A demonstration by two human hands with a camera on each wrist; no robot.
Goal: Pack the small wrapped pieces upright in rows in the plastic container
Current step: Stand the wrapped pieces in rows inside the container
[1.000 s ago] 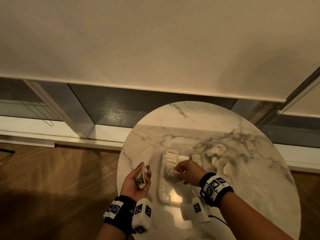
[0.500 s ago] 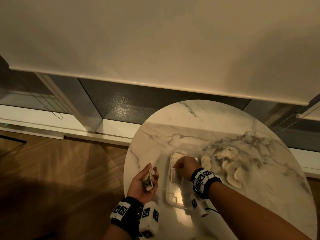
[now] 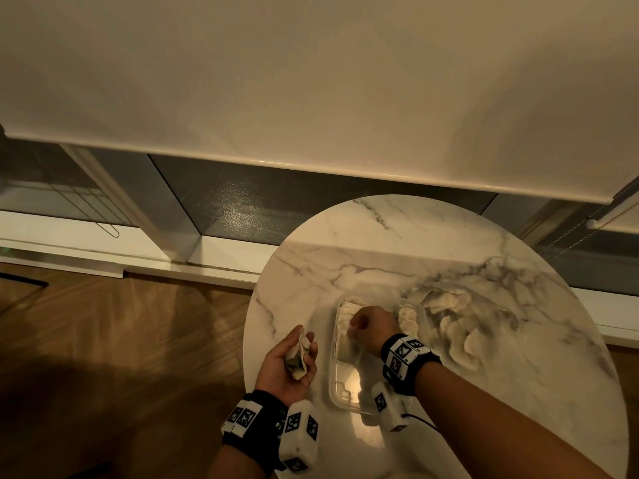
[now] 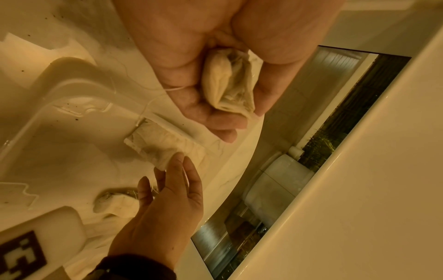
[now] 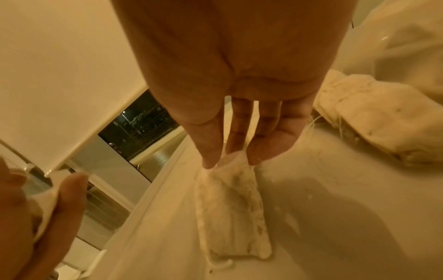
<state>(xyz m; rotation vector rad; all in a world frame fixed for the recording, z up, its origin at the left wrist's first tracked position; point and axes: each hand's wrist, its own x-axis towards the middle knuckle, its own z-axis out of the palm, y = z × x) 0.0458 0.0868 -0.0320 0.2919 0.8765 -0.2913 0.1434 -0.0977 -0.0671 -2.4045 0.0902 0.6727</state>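
Observation:
A clear plastic container [image 3: 333, 385] lies on the round marble table [image 3: 380, 243]. A row of small pale wrapped pieces [image 5: 230, 199] stands along its left wall, and a second row [image 3: 408, 318] stands at its right side. My right hand [image 3: 356, 328] reaches down into the container with straight fingers [image 5: 263, 147], whose tips touch the top of the near piece in the left row [image 4: 165, 144]. My left hand [image 3: 301, 354] hovers at the table's left edge and grips a small bundle of wrapped pieces [image 4: 227, 85] in its palm.
A loose pile of wrapped pieces [image 3: 449, 316] lies on the table just right of the container. A window with a lowered roller blind [image 3: 311, 81] is beyond the table. Wooden floor [image 3: 121, 340] is at the left.
My right hand has moved further into the container, toward the left row. My left hand still holds its bundle. The head view has shifted a little.

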